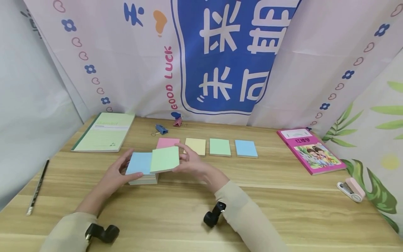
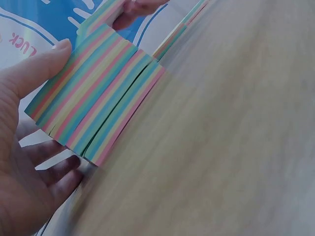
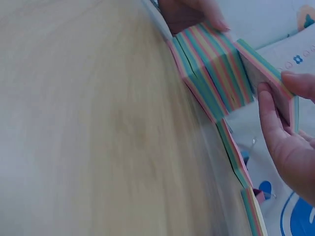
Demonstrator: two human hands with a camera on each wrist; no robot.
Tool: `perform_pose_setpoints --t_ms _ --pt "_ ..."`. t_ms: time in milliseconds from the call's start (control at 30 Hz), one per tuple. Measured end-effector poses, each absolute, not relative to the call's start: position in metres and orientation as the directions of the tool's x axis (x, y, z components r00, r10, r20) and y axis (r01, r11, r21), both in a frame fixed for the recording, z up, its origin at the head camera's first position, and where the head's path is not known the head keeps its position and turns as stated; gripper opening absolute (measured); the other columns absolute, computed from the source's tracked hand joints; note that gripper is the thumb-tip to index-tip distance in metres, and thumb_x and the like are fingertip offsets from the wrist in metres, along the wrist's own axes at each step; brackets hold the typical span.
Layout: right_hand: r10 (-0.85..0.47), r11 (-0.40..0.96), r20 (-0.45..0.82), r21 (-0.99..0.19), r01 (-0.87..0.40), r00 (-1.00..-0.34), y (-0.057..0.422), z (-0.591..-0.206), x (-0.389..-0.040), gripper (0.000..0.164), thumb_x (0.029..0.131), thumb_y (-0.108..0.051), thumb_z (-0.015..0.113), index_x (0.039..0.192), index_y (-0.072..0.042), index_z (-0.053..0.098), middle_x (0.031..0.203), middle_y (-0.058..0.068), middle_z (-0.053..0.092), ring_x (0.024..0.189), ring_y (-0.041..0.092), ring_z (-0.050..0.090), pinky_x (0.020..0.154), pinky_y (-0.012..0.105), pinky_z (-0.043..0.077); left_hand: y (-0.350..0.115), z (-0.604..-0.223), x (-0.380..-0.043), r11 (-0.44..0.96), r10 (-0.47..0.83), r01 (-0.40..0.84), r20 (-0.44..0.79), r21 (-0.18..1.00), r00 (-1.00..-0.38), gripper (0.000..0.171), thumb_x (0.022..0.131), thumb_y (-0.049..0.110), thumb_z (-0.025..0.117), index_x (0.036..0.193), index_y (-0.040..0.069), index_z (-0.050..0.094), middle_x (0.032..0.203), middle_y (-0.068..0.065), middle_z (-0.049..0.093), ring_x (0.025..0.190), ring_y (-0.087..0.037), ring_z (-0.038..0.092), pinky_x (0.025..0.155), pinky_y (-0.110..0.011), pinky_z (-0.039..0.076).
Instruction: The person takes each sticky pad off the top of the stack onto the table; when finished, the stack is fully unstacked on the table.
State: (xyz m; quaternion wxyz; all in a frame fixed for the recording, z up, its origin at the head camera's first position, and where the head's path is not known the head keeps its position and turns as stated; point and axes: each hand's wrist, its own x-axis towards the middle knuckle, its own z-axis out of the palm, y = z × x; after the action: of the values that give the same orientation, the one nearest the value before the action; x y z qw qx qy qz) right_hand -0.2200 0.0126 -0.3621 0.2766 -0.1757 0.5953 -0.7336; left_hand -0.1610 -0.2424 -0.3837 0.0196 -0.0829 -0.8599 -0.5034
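A tall stack of sticky notes (image 1: 138,163), blue on top with striped sides, stands on the table left of centre. My left hand (image 1: 114,175) grips it from the left, thumb along the near side and fingers round the back. Between the thumb and fingers of my right hand (image 1: 199,167) is a thin green-topped sticky note pad (image 1: 165,159), raised and tilted at the stack's upper right edge. The right wrist view shows the held pad (image 3: 266,73) beside the striped stack (image 3: 211,69). Behind it, a pink sticky note pad (image 1: 167,142) is partly hidden.
Yellow (image 1: 198,146), green (image 1: 220,147) and blue (image 1: 246,148) sticky note pads continue the row rightward. Blue (image 1: 162,129) and pink (image 1: 178,122) binder clips lie behind. A notebook (image 1: 105,133) and pencil (image 1: 38,187) lie left; a pink book (image 1: 311,150) and stapler (image 1: 351,189) right.
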Motion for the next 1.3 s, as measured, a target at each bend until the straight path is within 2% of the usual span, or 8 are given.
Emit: perform_pose_setpoints --t_ms 167,200,333,400,667,900,1067,1300 --pt "-0.612 -0.156 -0.063 -0.968 0.198 -0.788 0.054 -0.357 -0.223 0.085 0.067 0.025 0.050 0.135 -0.019 0.023 0.124 0.029 0.034 0.101 0.030 0.047 0.077 0.037 0.044 -0.243 -0.385 -0.163 0.509 0.134 0.172 0.120 0.843 -0.984 0.088 0.074 0.028 0.068 0.139 0.010 0.011 0.135 -0.026 0.020 0.121 -0.041 0.020 0.093 -0.054 0.020" --pt "-0.601 -0.160 -0.060 -0.968 0.194 -0.797 0.064 -0.356 -0.223 0.085 0.067 0.024 0.050 0.135 -0.020 0.023 0.123 0.029 0.032 0.097 0.029 0.047 0.078 0.037 0.044 -0.243 -0.386 -0.163 0.516 0.134 0.168 0.115 0.840 -0.984 0.089 0.074 0.029 0.068 0.139 0.009 0.011 0.135 -0.026 0.019 0.121 -0.041 0.019 0.093 -0.054 0.020" --pt "-0.532 -0.225 -0.038 -0.957 0.184 -0.846 0.103 -0.352 -0.226 0.083 0.068 0.024 0.047 0.136 -0.017 0.021 0.114 0.019 0.037 0.090 0.022 0.047 0.081 0.040 0.040 -0.243 -0.386 -0.163 0.535 0.133 0.151 0.094 0.831 -0.987 0.092 0.072 0.029 0.069 0.139 0.007 0.009 0.135 -0.026 0.019 0.120 -0.041 0.021 0.092 -0.054 0.021" --pt "-0.492 -0.271 -0.026 -0.945 0.182 -0.870 0.124 -0.350 -0.227 0.081 0.070 0.024 0.044 0.136 -0.015 0.020 0.104 0.013 0.041 0.078 0.018 0.049 0.080 0.038 0.041 -0.242 -0.386 -0.164 0.537 0.134 0.147 0.088 0.831 -0.987 0.094 0.072 0.029 0.070 0.139 0.006 0.008 0.135 -0.026 0.019 0.119 -0.041 0.022 0.092 -0.053 0.021" --pt "-0.341 -0.486 0.034 -0.862 0.145 -0.939 0.205 -0.349 -0.231 0.065 0.073 0.025 0.030 0.123 -0.016 0.024 0.102 0.012 0.049 0.076 0.021 0.055 0.067 0.026 0.045 -0.241 -0.388 -0.165 0.535 0.125 0.133 0.077 0.835 -0.989 0.094 0.071 0.030 0.070 0.139 0.008 0.008 0.136 -0.025 0.017 0.121 -0.039 0.020 0.093 -0.052 0.021" --pt "-0.050 -0.480 -0.041 -0.875 0.060 -0.998 0.249 -0.359 -0.239 0.072 0.079 0.021 0.036 0.129 -0.015 0.000 0.115 0.013 0.033 0.080 0.016 0.056 0.078 0.026 0.044 -0.243 -0.389 -0.166 0.546 0.121 0.120 0.064 0.829 -0.991 0.096 0.071 0.032 0.070 0.139 0.009 0.006 0.137 -0.024 0.013 0.122 -0.039 0.015 0.095 -0.052 0.018" --pt "0.201 -0.429 -0.199 -0.898 0.096 -0.959 0.261 -0.367 -0.250 0.085 0.078 0.019 0.044 0.132 -0.017 -0.012 0.131 0.015 0.016 0.083 0.012 0.050 0.083 0.024 0.039 -0.244 -0.391 -0.166 0.545 0.129 0.128 0.068 0.829 -0.989 0.096 0.071 0.032 0.070 0.139 0.009 0.006 0.137 -0.024 0.014 0.122 -0.039 0.016 0.094 -0.053 0.018" --pt "0.403 -0.487 -0.275 -0.872 0.050 -0.873 0.267 -0.377 -0.262 0.087 0.073 0.023 0.046 0.130 -0.016 -0.007 0.137 0.016 0.009 0.105 0.020 0.042 0.079 0.025 0.042 -0.243 -0.392 -0.165 0.545 0.135 0.137 0.075 0.827 -0.988 0.095 0.071 0.031 0.070 0.139 0.009 0.007 0.137 -0.024 0.014 0.122 -0.039 0.017 0.093 -0.053 0.019"
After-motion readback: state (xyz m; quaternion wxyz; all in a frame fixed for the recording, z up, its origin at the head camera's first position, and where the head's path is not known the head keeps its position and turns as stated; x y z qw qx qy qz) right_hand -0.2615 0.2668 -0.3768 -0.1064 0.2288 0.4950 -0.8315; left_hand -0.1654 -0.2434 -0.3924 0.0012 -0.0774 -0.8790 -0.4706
